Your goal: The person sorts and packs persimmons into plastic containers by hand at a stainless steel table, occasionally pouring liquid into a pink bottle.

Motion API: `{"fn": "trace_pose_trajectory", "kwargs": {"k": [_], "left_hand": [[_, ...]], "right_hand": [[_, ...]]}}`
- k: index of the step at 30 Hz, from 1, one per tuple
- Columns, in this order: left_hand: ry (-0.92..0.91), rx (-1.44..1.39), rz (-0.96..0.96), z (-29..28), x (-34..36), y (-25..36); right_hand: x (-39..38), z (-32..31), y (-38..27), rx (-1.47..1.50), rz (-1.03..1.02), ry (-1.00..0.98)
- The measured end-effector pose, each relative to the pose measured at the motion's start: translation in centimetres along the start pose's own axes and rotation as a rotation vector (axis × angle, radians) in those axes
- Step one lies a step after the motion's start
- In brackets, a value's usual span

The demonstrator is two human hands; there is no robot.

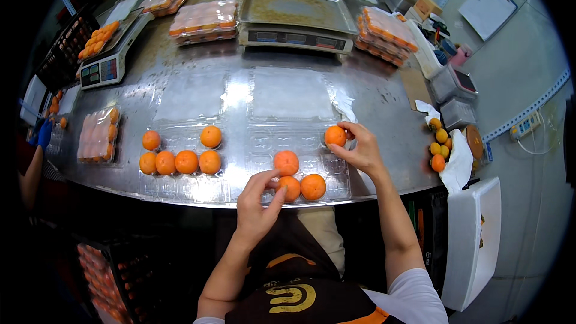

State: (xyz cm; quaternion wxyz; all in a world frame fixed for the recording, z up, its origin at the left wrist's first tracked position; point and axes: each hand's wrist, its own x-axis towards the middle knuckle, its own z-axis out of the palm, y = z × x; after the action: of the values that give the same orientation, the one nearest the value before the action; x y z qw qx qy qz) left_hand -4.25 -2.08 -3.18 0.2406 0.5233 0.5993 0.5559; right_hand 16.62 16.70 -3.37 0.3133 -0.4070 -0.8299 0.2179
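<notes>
In front of me a clear plastic clamshell tray [338,175] stands open, its lid spread toward the far side. My right hand [362,151] pinches an orange [335,136] at the tray's far right corner. My left hand [259,205] has its thumb and fingers around another orange [288,189] near the tray's front edge. Two more oranges sit beside that one: one just behind [286,162], one to its right [313,186]. To the left, a second open clamshell tray [183,191] holds several oranges [186,161].
A flat-topped scale [297,12] stands at the back, with filled packs [204,21] on its left and stacked packs [387,35] on its right. Another scale [102,69] and a closed pack [98,135] are at left. Loose fruit [441,136] lies by the right edge; a co-worker's gloved hand [43,133] shows far left.
</notes>
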Motion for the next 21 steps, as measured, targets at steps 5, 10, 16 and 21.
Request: {"fn": "trace_pose_trajectory", "kwargs": {"k": [5, 10, 16, 21], "left_hand": [[0.010, -0.012, -0.032, -0.5, -0.5, -1.0], [-0.004, 0.106, 0.072, -0.3, 1.4, -1.1], [-0.166, 0.271, 0.144, -1.3, 5.0, -1.2], [-0.200, 0.316, 0.122, -1.7, 4.7, -2.1]], "right_hand": [[0.0, -0.2, -1.2, -0.005, -0.003, 0.029], [-0.5, 0.2, -4.4, 0.063, -0.174, -0.041], [-1.0, 1.5, -4.7, 0.018, -0.250, -0.142], [-1.0, 1.6, -4.9, -0.060, -0.191, -0.262]]}}
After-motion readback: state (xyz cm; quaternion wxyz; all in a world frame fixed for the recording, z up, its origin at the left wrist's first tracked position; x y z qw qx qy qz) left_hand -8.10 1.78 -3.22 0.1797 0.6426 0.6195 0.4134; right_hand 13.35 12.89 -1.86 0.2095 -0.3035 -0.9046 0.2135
